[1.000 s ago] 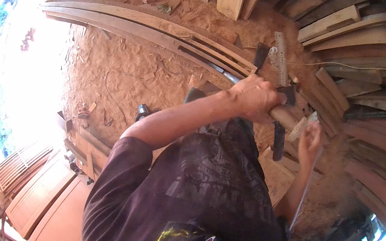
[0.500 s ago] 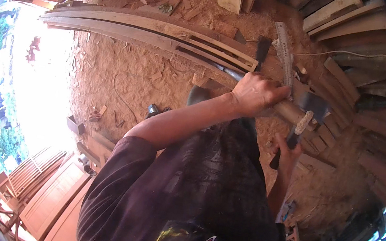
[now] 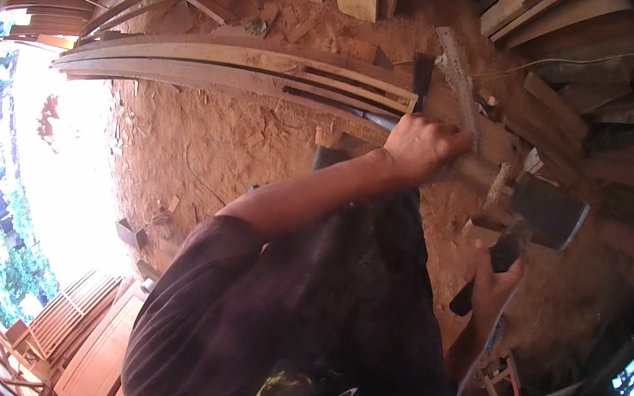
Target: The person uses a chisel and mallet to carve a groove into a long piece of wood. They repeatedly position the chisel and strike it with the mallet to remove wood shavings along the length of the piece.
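My left hand (image 3: pixel 425 144) is closed around a short length of wood (image 3: pixel 475 170), whose pale, roughly chipped end (image 3: pixel 498 184) points to the right. Lower and farther right, my right hand (image 3: pixel 496 274) grips the black handle of a hatchet (image 3: pixel 551 214). Its broad, dark, squarish blade stands off to the right of the wood, apart from it and slightly blurred. Beneath the chipped end sits a wooden block (image 3: pixel 483 228), partly hidden. A small pale piece of wood (image 3: pixel 533 160) shows just above the blade.
Long wooden boards (image 3: pixel 191 60) lie across the sawdust-covered ground ahead. A pale, ruler-like strip (image 3: pixel 458 77) and a dark flat tool (image 3: pixel 421 80) lie beyond my left hand. Planks (image 3: pixel 568 23) are stacked at the far right. Wooden panels (image 3: pixel 101 346) stand at the lower left.
My right hand has moved right and toward me, carrying the hatchet blade away from the wood's chipped end. My left hand stays nearly in place on the wood.
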{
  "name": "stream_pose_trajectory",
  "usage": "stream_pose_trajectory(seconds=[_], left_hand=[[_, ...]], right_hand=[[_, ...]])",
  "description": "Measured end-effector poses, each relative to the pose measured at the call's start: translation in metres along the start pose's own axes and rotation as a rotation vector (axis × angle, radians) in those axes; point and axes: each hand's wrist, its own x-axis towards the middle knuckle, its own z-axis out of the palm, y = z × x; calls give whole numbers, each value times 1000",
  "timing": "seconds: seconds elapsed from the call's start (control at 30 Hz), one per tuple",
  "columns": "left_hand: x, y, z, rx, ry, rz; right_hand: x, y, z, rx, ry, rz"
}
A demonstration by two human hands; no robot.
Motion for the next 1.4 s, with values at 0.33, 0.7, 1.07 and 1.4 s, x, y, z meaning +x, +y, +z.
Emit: stream_pose_trajectory(seconds=[0.33, 0.7, 1.07, 1.4], left_hand=[[-9, -12, -2, -13, 59, 52], [-9, -15, 5, 0, 24, 24], [-15, -20, -10, -32, 33, 0], [-21, -21, -4, -9, 49, -3]], right_hand=[[-3, -12, 26, -11, -135, 165], [15, -2, 20, -256, 153, -467], [32, 6, -1, 94, -53, -98], [59, 38, 15, -57, -345, -68]])
